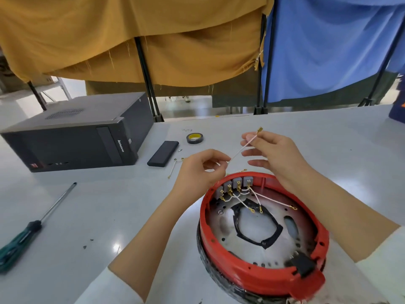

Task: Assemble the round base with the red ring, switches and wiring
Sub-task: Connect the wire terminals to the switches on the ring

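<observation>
Wiring step: both hands, left hand [198,170] and right hand [270,153], pinched a white jumper wire [242,148] just above the red ring [258,277]. Next, I'd guess, its terminal needed pushing onto a switch [247,182] tab.

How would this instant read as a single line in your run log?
stage: wiring | left hand + right hand: pinch white wire above red ring | switches: seated | screwdriver: idle

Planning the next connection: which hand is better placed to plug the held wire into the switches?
Probably left. The left hand pinches the wire's lower end just above the switches; the right hand holds the upper end, farther away.
</observation>
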A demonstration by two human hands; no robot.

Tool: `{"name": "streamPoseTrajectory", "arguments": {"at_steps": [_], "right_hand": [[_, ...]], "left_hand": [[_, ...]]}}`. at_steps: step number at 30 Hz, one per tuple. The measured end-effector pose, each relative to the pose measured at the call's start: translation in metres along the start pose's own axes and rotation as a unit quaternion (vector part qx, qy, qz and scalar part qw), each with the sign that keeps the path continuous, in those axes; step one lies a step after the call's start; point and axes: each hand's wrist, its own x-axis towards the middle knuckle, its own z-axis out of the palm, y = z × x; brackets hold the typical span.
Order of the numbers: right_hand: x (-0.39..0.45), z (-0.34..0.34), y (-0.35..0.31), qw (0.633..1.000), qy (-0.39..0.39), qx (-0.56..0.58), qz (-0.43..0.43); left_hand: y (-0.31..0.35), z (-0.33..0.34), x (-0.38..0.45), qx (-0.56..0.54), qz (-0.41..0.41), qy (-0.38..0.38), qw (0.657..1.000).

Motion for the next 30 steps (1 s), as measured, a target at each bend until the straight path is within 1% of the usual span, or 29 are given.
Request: {"name": "streamPoseTrajectory", "arguments": {"at_steps": [3, 6, 9, 12, 14, 15, 17, 19, 21, 24, 26, 30], "right_hand": [[-0.019, 0.007, -0.004, 0.997, -0.019, 0.072, 0.012], [-0.033, 0.012, -0.006, 0.992, -0.02, 0.121, -0.005], [-0.044, 0.016, -0.006, 0.989, -0.011, 0.146, -0.03], [-0.051, 0.018, -0.002, 0.988, 0.016, 0.149, -0.042], [-0.051, 0.016, 0.0, 0.988, 0.009, 0.155, -0.017], [-0.05, 0.015, 0.001, 0.989, -0.008, 0.15, 0.009], [-0.05, 0.014, 0.005, 0.988, -0.064, 0.107, 0.088], [-0.051, 0.017, 0.013, 0.978, -0.124, 0.012, 0.165], [-0.053, 0.021, 0.024, 0.961, -0.168, -0.092, 0.199], [-0.045, 0.027, 0.03, 0.942, -0.185, -0.196, 0.2], [-0.037, 0.029, 0.029, 0.94, -0.167, -0.24, 0.174], [-0.033, 0.032, 0.037, 0.946, -0.116, -0.282, 0.111]], "left_hand": [[0.007, -0.004, -0.017, -0.031, -0.012, -0.001, 0.999], [0.009, -0.007, -0.03, -0.061, -0.024, 0.01, 0.998], [0.006, -0.005, -0.041, -0.067, -0.021, 0.011, 0.997], [0.004, -0.002, -0.05, -0.063, -0.004, 0.008, 0.998], [0.0, 0.0, -0.053, -0.062, 0.006, 0.027, 0.998], [-0.004, 0.0, -0.054, -0.075, -0.003, 0.047, 0.996], [-0.013, 0.001, -0.057, -0.123, -0.045, 0.079, 0.988], [-0.024, 0.004, -0.062, -0.16, -0.089, 0.082, 0.98], [-0.033, 0.009, -0.066, -0.191, -0.117, 0.077, 0.972], [-0.039, 0.015, -0.067, -0.201, -0.126, 0.06, 0.97], [-0.041, 0.017, -0.066, -0.194, -0.13, 0.047, 0.971], [-0.045, 0.017, -0.064, -0.175, -0.133, 0.038, 0.975]]}}
